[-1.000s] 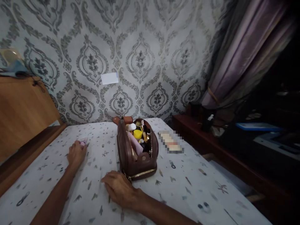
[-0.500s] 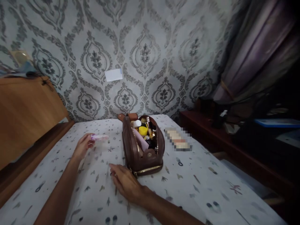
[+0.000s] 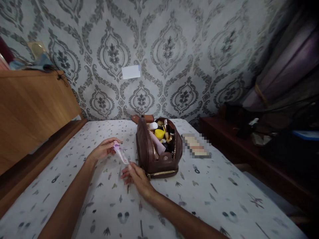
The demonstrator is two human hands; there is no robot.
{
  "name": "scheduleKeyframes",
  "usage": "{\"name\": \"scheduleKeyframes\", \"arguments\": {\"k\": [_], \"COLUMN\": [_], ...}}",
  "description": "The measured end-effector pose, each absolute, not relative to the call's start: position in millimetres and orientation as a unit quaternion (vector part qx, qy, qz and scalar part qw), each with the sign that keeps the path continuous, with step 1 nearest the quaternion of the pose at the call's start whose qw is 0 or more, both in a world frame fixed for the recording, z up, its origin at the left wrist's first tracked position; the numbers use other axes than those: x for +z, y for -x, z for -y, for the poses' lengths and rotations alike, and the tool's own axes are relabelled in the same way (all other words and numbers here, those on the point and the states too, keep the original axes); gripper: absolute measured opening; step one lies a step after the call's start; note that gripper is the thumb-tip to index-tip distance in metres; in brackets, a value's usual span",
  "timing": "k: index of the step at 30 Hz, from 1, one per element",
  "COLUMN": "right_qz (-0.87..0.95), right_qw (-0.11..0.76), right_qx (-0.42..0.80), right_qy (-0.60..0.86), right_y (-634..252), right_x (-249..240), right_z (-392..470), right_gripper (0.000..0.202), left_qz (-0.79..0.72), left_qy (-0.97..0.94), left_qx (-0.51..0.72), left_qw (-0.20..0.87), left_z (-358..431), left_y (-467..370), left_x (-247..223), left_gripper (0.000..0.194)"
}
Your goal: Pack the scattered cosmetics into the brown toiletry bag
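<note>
A small tube with a purple-pink end and a pale, whitish body slants between my two hands above the sheet. My left hand is closed around its purple end. At the pale lower end, the fingertips of my right hand meet the tube and pinch it, the other fingers curled below. Just right of my hands stands a brown zip bag, unzipped at the top. In it are a yellow round container, a light pink flat item, a white-capped item and several other small cosmetics.
A blurred-out flat item lies right of the bag on the patterned bed sheet. Wooden furniture borders the left side. A dark red ledge runs along the right, and the patterned wall rises behind.
My left hand has brought the tube rightward and tilted its pale end down. My right hand has lifted from the sheet and its fingertips have come to that end. The view has shifted left.
</note>
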State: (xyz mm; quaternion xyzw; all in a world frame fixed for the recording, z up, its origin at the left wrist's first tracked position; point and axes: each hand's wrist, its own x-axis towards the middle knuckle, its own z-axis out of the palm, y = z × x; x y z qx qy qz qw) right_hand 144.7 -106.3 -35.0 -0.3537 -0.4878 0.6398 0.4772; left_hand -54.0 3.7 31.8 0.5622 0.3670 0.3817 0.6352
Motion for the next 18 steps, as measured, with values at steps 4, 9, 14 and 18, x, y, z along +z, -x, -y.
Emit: {"name": "scheduleKeyframes", "arguments": {"k": [4,9,14,18], "right_qz": [0.370,0.352,0.369,0.376], "right_qw": [0.487,0.470,0.479,0.480], "right_qx": [0.729,0.757,0.746,0.738], "right_qy": [0.308,0.288,0.279,0.288], "right_y": [-139.5,-138.4,-138.8,-139.4], "right_x": [-27.9,-29.7,-41.6,-44.5], "right_z": [109.1,111.0,106.1,106.0], "right_gripper": [0.061,0.064,0.067,0.068], "left_qz": [-0.362,-0.373,-0.389,-0.393], "left_qy": [-0.574,-0.578,-0.585,-0.578], "left_qx": [0.342,0.319,0.285,0.285], "left_qw": [0.650,0.652,0.652,0.656], "left_z": [1.9,7.8,4.8,3.3], "left_y": [50.3,43.2,40.1,38.9], "left_x": [33.7,33.6,27.4,23.3], "left_gripper": [0.040,0.038,0.041,0.040]}}
